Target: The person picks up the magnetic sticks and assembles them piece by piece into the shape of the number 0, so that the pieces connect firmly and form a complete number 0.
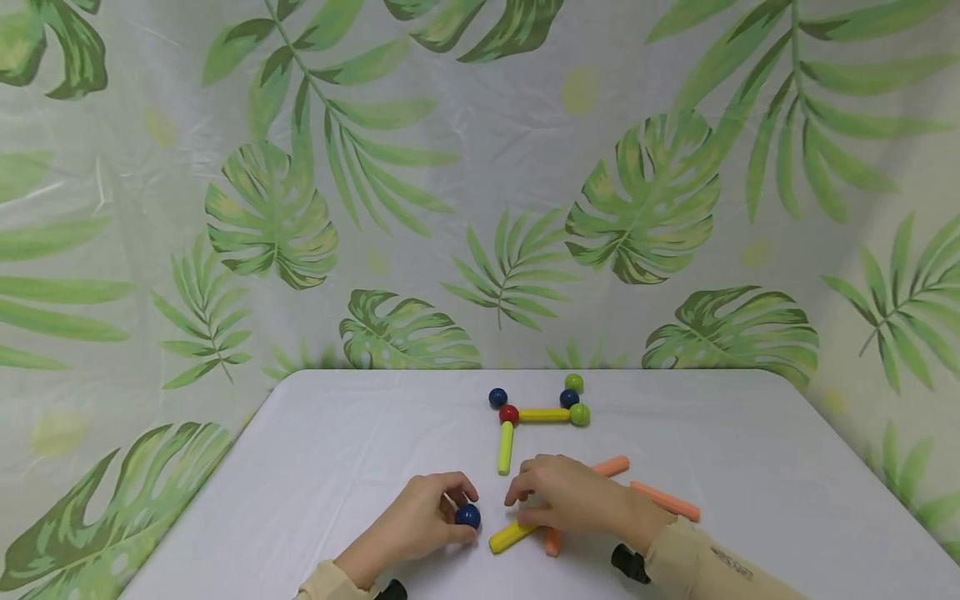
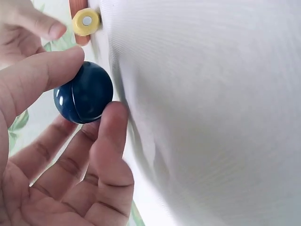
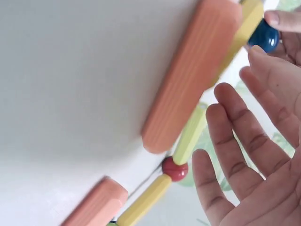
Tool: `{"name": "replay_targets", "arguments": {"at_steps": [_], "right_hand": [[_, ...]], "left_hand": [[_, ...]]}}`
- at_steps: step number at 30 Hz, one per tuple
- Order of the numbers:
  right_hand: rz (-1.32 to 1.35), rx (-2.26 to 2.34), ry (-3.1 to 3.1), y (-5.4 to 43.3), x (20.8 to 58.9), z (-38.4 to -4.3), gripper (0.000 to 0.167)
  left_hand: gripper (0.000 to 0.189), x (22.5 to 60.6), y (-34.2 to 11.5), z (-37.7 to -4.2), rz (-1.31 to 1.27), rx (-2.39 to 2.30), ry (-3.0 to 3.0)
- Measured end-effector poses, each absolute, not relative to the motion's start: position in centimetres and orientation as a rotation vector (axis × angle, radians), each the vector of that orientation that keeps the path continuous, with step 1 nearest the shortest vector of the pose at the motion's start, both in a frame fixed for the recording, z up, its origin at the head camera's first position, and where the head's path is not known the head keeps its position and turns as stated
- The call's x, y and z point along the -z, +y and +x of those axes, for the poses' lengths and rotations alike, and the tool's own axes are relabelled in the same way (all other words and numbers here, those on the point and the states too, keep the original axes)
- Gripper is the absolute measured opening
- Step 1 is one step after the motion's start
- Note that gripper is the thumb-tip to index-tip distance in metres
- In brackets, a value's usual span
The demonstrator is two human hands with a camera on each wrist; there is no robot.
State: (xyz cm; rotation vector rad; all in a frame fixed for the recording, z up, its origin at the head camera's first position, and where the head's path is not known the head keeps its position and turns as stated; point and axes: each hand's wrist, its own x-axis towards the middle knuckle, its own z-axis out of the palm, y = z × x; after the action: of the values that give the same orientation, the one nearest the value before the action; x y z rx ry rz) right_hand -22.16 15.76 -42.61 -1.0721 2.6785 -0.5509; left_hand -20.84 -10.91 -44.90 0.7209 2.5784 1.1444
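At left, pinching one blue ball (image 1: 468, 517) between thumb and fingers of the left hand (image 1: 423, 518), over the near middle of the white table (image 1: 337, 450). Farther back, noting a second blue ball (image 1: 498, 397) close by one red ball (image 1: 509, 414), plus one lime stick (image 1: 506, 448) reaching nearward from the red. Nearer, finding one yellow stick (image 1: 510, 537), partly hidden behind the right hand (image 1: 562, 496). Spreading right fingers, slightly bent, grasping nothing; not making out any touch on the stick. Beyond that hand, seeing a second yellow stick (image 1: 543, 414) running from red ball to one of two green balls (image 1: 580, 414), with a third blue ball (image 1: 569, 398) between the greens. Around the right hand, counting three orange sticks (image 1: 665, 501), two partly hidden. Far right, spotting dark lettering (image 1: 732, 562) on the right sleeve (image 1: 675, 557), too small to read.
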Motion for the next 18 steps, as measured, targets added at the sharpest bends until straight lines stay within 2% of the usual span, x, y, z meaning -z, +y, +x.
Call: {"name": "replay_targets", "arguments": {"at_steps": [12,18], "right_hand": [[-0.969,0.635,2.757,15.9,42.5,-25.9,0.021],[-1.078,0.606,2.792,16.1,42.6,-27.7,0.028]], "left_hand": [[0.034,45.2,-11.2,-21.6,0.649,-1.220,2.613],[0.034,45.4,-11.1,-22.2,0.639,-1.255,2.624]]}}
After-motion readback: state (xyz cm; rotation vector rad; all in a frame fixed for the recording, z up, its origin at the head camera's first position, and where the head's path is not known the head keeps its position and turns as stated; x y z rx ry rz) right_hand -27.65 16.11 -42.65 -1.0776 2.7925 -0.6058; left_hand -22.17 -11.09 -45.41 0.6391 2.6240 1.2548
